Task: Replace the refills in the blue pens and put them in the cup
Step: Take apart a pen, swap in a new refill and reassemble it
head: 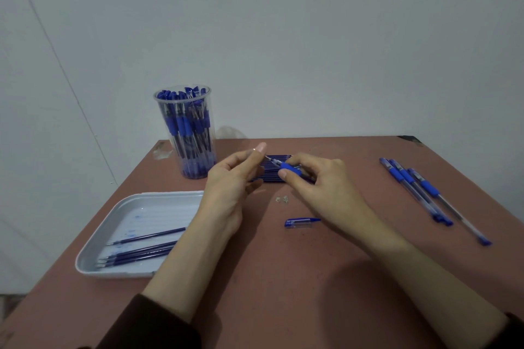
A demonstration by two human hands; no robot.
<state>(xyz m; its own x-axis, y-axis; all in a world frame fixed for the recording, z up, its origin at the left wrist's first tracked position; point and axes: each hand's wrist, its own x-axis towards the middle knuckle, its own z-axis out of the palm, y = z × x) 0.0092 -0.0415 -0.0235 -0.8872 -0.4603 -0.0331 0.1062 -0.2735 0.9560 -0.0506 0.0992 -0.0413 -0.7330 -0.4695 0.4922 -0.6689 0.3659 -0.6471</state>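
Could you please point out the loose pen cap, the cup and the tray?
pen cap (302, 222): head view, middle of the cap.
cup (210, 122): head view, clear right wall.
tray (158, 212): head view, bare floor.

The table is matt, reddish and scuffed, the cup at ten o'clock is clear glossy plastic, the tray at eight o'clock is smooth white plastic stained with ink, and the pens at three o'clock have clear plastic barrels with blue rubbery-looking grips.
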